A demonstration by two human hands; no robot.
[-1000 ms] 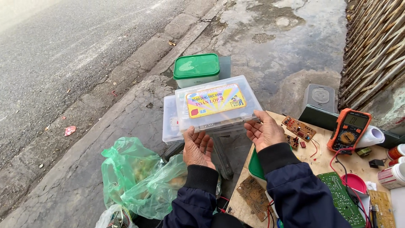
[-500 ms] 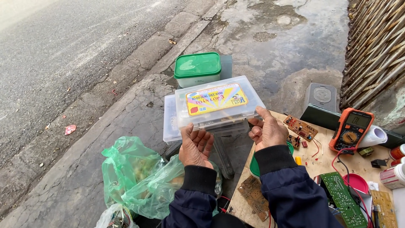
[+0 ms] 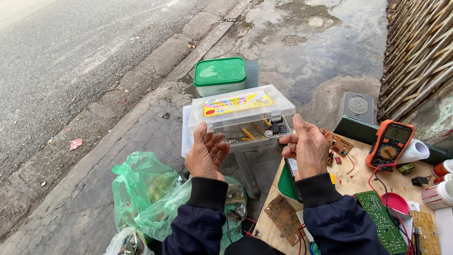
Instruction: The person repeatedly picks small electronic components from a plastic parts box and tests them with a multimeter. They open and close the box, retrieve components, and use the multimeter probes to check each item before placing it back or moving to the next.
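Note:
I hold a clear plastic box [image 3: 238, 111] with a yellow label on its lid, lifted in front of me. My left hand [image 3: 205, 153] grips its near left corner from below, thumb against the front wall. My right hand [image 3: 306, 146] grips the near right corner, thumb up on the side. Small electronic parts show through the box's clear front. Under it lies another clear flat box [image 3: 186, 137], partly hidden.
A white tub with a green lid [image 3: 219, 75] stands beyond the box. Green plastic bags [image 3: 144, 193] lie at lower left. A wooden board [image 3: 358, 182] at right carries circuit boards, an orange multimeter [image 3: 389, 144] and small jars. A metal gate [image 3: 420, 52] closes off the right.
The box has been raised and tilted toward me, so its clear front now faces me. Both hands have shifted from flat under it to gripping its near corners.

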